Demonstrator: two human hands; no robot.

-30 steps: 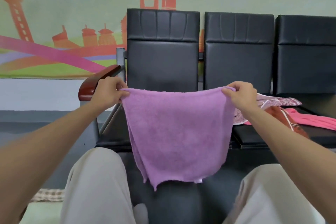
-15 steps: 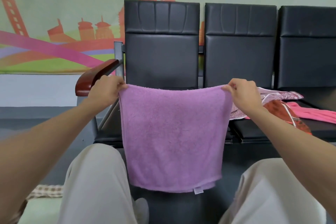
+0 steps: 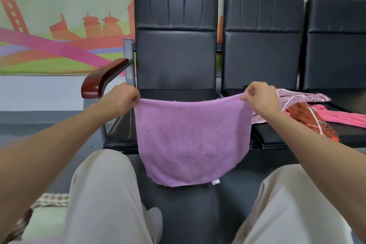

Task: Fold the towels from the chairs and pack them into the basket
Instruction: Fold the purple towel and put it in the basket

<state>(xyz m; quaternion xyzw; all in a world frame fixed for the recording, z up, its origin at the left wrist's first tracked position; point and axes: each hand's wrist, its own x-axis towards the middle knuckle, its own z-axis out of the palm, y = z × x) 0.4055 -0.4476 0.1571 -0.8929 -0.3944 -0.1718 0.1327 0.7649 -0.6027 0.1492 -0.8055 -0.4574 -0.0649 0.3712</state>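
Note:
A purple towel [image 3: 191, 140] hangs folded in half in the air in front of the left black chair [image 3: 176, 55]. My left hand [image 3: 120, 98] pinches its top left corner and my right hand [image 3: 259, 98] pinches its top right corner. The top edge sags a little between them and a small white label shows at the bottom edge. More towels lie on the middle chair seat: a patterned pink one [image 3: 297, 98], a red-orange one [image 3: 313, 120] and a bright pink one [image 3: 344, 116]. At the lower left corner is what looks like the basket [image 3: 25, 222], lined with checked cloth.
Three black padded chairs stand in a row against a wall with a painted skyline. A wooden armrest [image 3: 99, 79] juts out left of the first chair. My knees in light trousers fill the bottom of the view, with dark floor between them.
The towel's ragged hanging bottom has straightened into an even fold. Both hands have lowered the towel slightly and the top edge has gone slack.

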